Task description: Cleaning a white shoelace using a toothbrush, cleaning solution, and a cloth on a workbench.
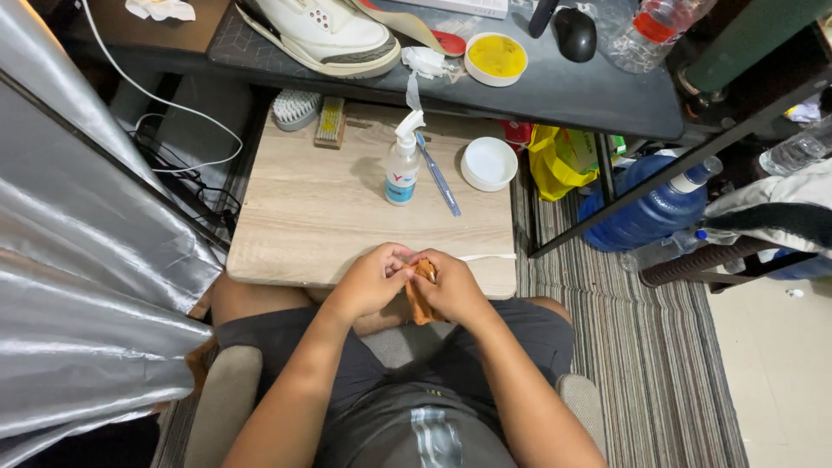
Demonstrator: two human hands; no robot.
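Silvery, satin-like fabric hung along the left side, folded so thickly that whatever lay behind it was hidden. Just beyond it, at the far-left corner of the low wooden table, a scrub brush and a smaller wooden-backed brush lay half under the dark desk, parked out of the way yet within reach.

At the near edge of the table the person sat with both hands together over the lap. The left hand was curled closed on one end of an orange cloth, and the right hand was wrapped tight round the rest of it, so the cloth sat bunched between the two palms, close to the body where it could be worked. Only a strip of it showed; its full shape I could not make out.

Further off, a small spray bottle stood upright mid-table with a blue toothbrush lying just beside it, then a white round tub to the right. On the desk above, a white sneaker was cut off by the frame's top edge. A large blue water jug stood on the striped rug on the right, partly behind the desk leg.
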